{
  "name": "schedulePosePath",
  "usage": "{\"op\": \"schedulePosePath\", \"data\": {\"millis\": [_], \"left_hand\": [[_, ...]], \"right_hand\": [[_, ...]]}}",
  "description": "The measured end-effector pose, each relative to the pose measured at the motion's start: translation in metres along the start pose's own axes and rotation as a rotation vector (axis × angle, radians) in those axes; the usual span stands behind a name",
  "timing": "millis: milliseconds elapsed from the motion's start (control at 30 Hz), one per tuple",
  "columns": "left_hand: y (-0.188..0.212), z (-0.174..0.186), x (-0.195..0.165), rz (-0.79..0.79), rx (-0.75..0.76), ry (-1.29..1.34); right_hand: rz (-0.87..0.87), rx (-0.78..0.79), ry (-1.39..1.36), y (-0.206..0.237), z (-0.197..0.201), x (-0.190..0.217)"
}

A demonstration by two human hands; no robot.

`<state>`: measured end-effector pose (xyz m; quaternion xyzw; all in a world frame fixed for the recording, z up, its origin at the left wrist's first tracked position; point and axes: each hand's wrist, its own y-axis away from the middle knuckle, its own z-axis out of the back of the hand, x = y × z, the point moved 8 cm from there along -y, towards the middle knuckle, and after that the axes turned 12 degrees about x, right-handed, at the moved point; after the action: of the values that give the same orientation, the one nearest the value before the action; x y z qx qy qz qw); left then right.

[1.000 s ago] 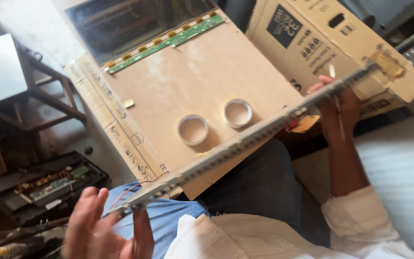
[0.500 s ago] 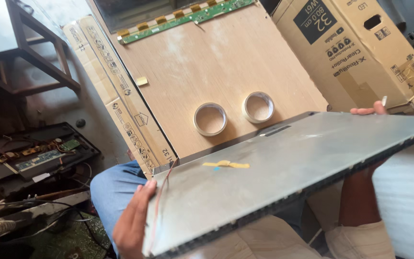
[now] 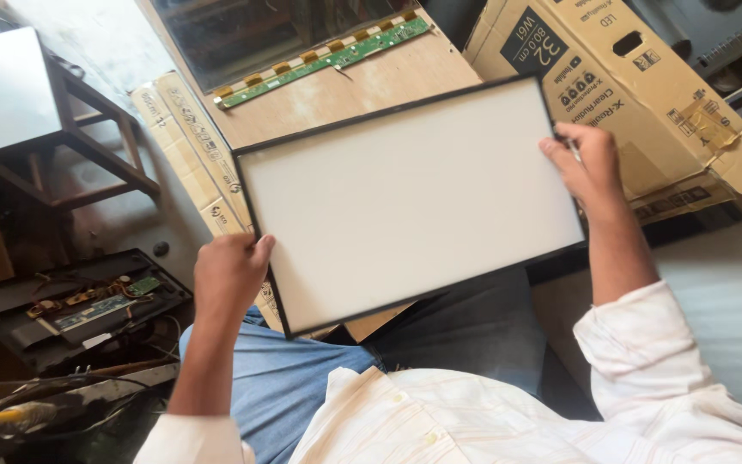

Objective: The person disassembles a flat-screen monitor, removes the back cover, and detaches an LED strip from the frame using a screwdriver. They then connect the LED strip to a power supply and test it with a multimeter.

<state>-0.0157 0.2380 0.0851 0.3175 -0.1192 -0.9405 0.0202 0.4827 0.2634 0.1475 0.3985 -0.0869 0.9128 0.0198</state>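
Note:
I hold a flat rectangular display panel with a white face and a thin black frame over my lap. My left hand grips its lower left edge. My right hand grips its right edge, near the upper corner. The panel's white side faces up toward me. It hides most of the wooden board behind it.
A glass screen with a green circuit strip lies at the board's far end. A large cardboard box stands to the right. A metal stool and an opened device with circuit boards are on the left floor.
The panel has turned over from its grey metal back, seen edge-on, to its white face. Both hands shifted to its side edges. The two tape rolls on the board are now hidden.

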Motion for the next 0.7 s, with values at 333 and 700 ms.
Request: {"op": "schedulePosePath", "data": {"millis": [333,700], "left_hand": [[-0.026,-0.013,-0.007,0.026,-0.057,-0.184],[0.015,0.007,-0.031,0.044,-0.279,-0.280]], "right_hand": [[0.013,-0.027,0.426,-0.008,-0.024,0.012],[0.162,-0.144,0.482,0.009,0.015,0.021]]}}
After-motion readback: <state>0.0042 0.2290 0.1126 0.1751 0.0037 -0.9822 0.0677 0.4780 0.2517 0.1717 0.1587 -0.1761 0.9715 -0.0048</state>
